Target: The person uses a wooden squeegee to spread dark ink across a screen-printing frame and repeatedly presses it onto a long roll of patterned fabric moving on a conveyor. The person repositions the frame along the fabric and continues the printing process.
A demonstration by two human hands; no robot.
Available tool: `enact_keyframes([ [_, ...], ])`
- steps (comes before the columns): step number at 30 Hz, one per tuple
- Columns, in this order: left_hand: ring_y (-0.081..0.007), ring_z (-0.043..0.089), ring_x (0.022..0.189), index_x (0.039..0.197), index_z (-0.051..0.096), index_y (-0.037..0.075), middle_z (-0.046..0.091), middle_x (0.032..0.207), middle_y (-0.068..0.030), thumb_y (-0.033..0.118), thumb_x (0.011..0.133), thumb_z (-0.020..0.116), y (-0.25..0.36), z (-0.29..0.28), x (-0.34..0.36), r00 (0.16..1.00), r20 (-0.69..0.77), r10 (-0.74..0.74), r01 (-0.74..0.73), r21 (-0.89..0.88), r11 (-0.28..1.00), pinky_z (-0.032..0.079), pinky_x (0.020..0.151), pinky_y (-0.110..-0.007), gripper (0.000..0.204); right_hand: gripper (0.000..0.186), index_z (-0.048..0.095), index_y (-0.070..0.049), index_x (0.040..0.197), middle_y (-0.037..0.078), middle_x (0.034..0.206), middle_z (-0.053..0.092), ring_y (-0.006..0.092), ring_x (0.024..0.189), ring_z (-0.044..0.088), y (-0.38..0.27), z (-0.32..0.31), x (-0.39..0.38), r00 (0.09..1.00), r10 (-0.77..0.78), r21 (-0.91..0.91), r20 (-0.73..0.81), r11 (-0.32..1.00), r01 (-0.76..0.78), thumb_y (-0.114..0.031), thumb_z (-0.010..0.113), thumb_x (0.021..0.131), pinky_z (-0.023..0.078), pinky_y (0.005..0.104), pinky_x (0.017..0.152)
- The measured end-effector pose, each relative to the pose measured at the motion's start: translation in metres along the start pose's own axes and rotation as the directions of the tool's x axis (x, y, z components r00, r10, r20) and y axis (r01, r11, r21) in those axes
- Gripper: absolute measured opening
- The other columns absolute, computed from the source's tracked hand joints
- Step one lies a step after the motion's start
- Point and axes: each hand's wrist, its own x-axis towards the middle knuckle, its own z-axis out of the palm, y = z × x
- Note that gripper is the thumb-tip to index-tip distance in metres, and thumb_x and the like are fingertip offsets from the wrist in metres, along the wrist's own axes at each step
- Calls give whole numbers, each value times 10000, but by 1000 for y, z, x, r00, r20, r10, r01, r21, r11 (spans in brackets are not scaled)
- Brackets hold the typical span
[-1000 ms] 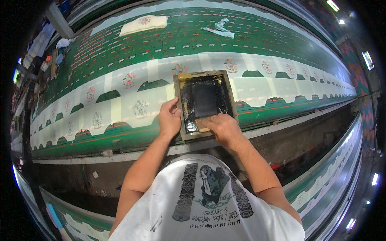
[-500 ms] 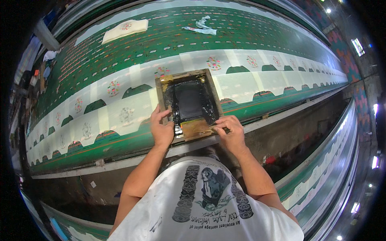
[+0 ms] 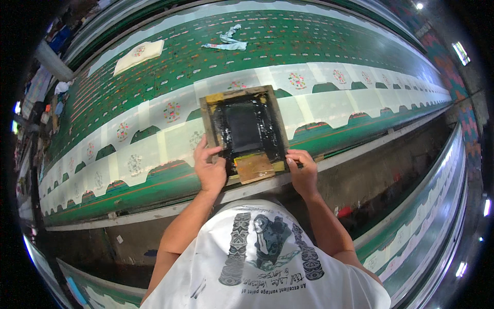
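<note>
A wooden-rimmed printing screen (image 3: 208, 123), its mesh smeared with wet black ink, lies between my hands at the table's near edge. My left hand (image 3: 210, 169) grips its left rim near the lower corner. My right hand (image 3: 304, 174) is closed on the right rim, thumb and fingers pinching the lower corner. Inside the lower end of the screen rests a flat wooden squeegee (image 3: 254, 169), touched by neither hand. Pale fabric pieces (image 3: 157, 144) lie in rows around the screen; an outline print shows just left of it. What lies under the screen is hidden.
The long green table (image 3: 185, 72) stretches left and right. On its far part lie a folded cream cloth (image 3: 138, 56) and a crumpled light-blue cloth (image 3: 229, 40). Another table with fabric (image 3: 396, 242) stands behind at the right. A dark gap (image 3: 355, 188) runs between the tables.
I have shifted right along the table with the screen, and an outline print now shows at its left. My right hand has moved from beside the squeegee to the right rim.
</note>
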Motion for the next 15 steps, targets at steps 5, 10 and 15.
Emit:
enact_keyframes([
  [5, -434, 540, 1529, 1027, 802, 78, 583, 1633, -294, -88, 777, 742, 17, 67, -14, 1000, -6, -28, 28, -18, 999, 388, 1297, -469, 307, 114, 795, -34, 1042, 185, 1202, 809, 358, 1168, 753, 44, -52, 25, 998, 33, -37, 44, 999, -32, -27, 788, 929, 573, 457, 1060],
  [10, -413, 534, 1551, 1019, 808, 60, 581, 1655, -271, -118, 769, 737, 27, 102, -21, 994, -3, -108, 107, -83, 991, 428, 1281, -463, 315, 108, 739, -58, 945, 173, 1206, 793, 374, 1191, 734, 59, -89, 39, 981, -92, -56, 168, 993, 103, -25, 821, 882, 560, 487, 1077],
  [15, -384, 537, 1560, 1017, 810, 59, 576, 1666, -257, -139, 761, 743, 25, 112, -22, 986, -3, -165, 164, -121, 979, 424, 1288, -457, 330, 202, 755, -63, 1019, 166, 1267, 763, 391, 1228, 710, 48, -95, 52, 852, -348, 44, 391, 932, 361, -79, 883, 863, 560, 507, 1071],
])
